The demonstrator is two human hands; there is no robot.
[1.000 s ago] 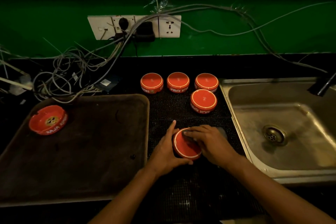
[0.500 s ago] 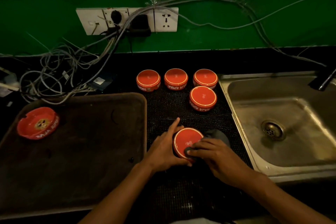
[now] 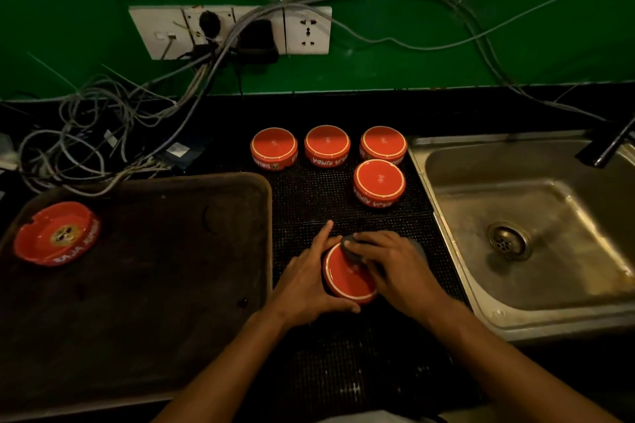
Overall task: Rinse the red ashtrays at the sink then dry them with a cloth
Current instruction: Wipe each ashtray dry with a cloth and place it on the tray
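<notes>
Fingers, left: my left hand curls round the near-left side of the ashtray in hand, thumb at its front edge, forefinger straight along its far side; this pins it so it cannot skid while wiped.

Fingers, right: my right hand is bent over a dark cloth, pressing it against the ashtray's upturned base at the far rim. How tightly the cloth is gripped I cannot tell.

Item 1: that ashtray, upside down on the black mesh mat on the desk, between the tray and the sink. Inverted, I judge, so water drains and the underside can be dried.

Items 2–5: 4 inverted ashtrays further back on the mat, 3 in a row, 1 in front, beside the sink; probably rinsed and waiting.

Item 6: 1 upright ashtray on the brown tray, left; likely the finished pile.
</notes>
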